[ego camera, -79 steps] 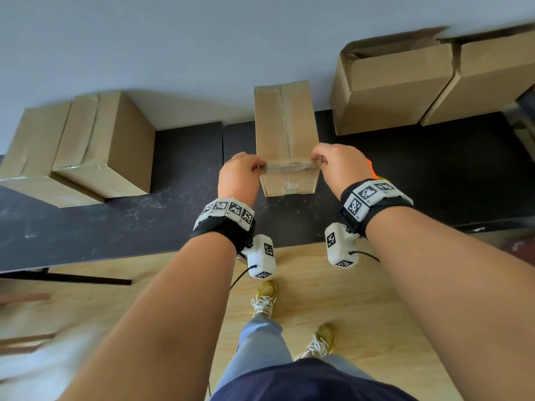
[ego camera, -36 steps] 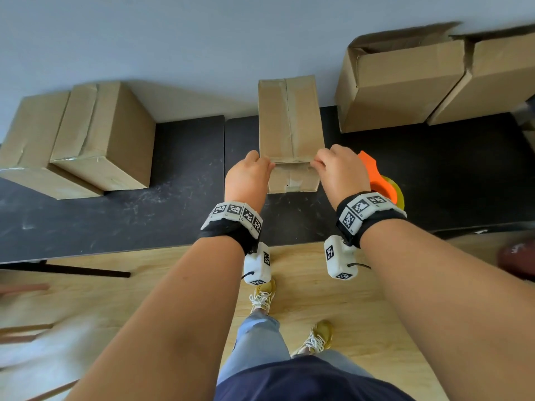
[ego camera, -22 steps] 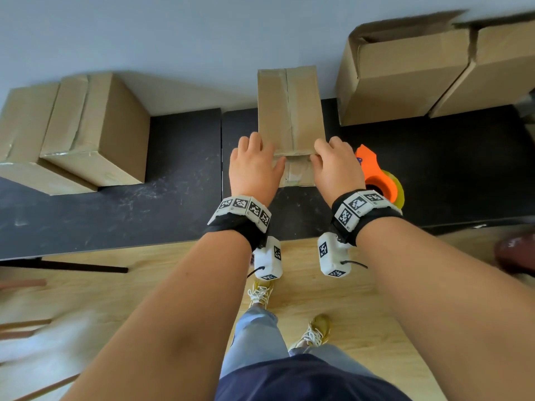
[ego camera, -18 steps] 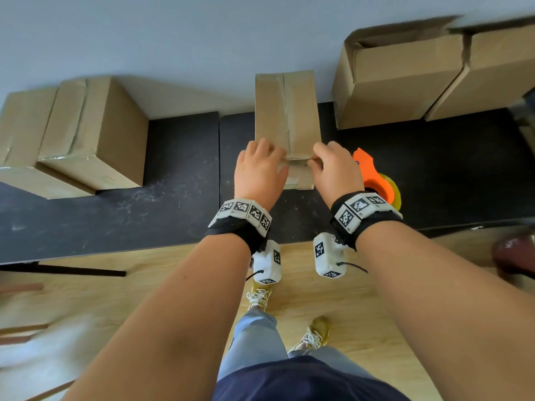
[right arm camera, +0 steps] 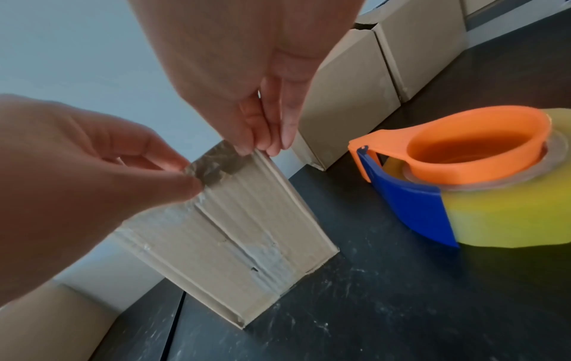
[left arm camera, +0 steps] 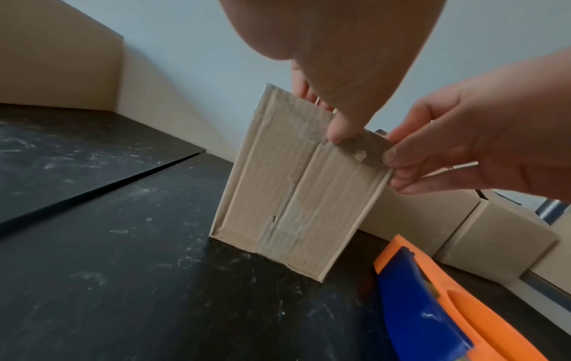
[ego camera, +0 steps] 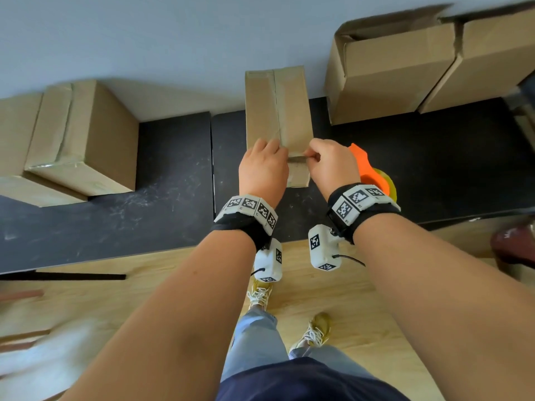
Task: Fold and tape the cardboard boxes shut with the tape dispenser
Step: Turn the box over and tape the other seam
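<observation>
On the black table (ego camera: 162, 198), a small box (ego camera: 278, 111) stands upright; left hand (ego camera: 262, 172) and right hand (ego camera: 330, 166) each pinch a tape strip (right arm camera: 213, 163) at its top edge, tape dispenser (right arm camera: 463, 175) just beside.

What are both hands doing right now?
Left hand: pinching the tape strip at the box top edge.
Right hand: pinching the same strip's other end.

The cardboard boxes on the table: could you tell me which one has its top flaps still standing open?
The large box at the back right, behind the tape dispenser. Its flap stands up, while the narrow middle box and the left boxes are closed.
</observation>
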Demonstrator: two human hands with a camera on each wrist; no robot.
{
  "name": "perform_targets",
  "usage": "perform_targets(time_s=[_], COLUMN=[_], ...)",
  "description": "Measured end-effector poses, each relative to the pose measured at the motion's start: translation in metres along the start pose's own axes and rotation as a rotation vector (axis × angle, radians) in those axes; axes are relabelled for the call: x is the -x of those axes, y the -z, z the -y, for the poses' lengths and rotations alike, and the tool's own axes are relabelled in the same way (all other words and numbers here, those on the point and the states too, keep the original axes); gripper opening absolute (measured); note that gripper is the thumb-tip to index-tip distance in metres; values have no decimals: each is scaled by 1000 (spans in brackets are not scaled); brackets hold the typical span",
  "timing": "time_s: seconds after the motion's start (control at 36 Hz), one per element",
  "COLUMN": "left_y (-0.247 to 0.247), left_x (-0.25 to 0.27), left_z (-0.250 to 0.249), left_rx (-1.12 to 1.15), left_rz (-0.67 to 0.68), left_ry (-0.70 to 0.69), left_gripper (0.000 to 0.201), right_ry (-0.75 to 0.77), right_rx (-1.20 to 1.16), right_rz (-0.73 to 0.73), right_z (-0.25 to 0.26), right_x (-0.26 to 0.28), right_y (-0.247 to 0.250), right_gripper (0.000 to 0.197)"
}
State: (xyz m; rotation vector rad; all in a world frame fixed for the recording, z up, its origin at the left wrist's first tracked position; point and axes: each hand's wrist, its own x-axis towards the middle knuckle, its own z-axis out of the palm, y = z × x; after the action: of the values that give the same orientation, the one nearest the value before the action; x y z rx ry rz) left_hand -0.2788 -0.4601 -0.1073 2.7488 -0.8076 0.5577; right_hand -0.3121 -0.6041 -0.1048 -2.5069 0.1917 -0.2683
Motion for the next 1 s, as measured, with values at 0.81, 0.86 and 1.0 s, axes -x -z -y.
perform_targets(time_s=[0.81,0.86,1.0], left_y=[25,27,26], left_x=[27,28,21], left_z=[18,21,20], left_rx=[550,661,781], left_rz=[85,140,115], left_ry=[847,911,966], left_gripper=[38,36,23], right_ry=[-242,-334,-454], right_rx=[-110,-136,-200], right_rz=[20,35,126], right_z=[16,17,16], right_x=[3,0,-10], right_y=[9,10,3], right_gripper=[13,23,41])
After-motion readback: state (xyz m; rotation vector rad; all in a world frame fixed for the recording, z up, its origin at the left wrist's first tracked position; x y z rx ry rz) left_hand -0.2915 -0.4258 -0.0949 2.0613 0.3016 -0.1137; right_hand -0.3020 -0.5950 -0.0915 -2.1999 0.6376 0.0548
